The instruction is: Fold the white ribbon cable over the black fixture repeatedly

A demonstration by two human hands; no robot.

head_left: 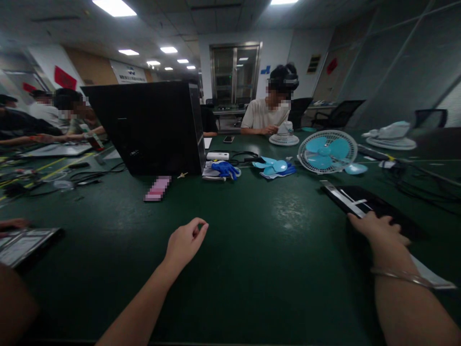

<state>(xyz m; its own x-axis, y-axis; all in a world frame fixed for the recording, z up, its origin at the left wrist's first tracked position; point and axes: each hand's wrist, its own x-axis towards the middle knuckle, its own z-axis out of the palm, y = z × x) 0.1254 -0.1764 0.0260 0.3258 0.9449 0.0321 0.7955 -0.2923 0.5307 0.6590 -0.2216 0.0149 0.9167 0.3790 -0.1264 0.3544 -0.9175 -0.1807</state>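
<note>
My left hand [185,240] is held over the green table in the middle, its fingers curled in loosely and nothing showing in them. To the right, my right hand [380,228] rests with spread fingers on a flat black object [389,204] that has a silver strip [344,199] along its near side. The thumb is at that strip, and the undersides of the fingers are hidden. What kind of object this is I cannot make out. A metal bangle [399,275] circles my right wrist.
A large black computer case [151,129] stands at left, with a pink phone [157,188] before it. Blue-white gloves [225,170], loose blue fan blades [272,166] and a caged fan [326,151] line the back. Across sits a person [266,115] at a white fan base [284,137]. Cables [414,178] lie right.
</note>
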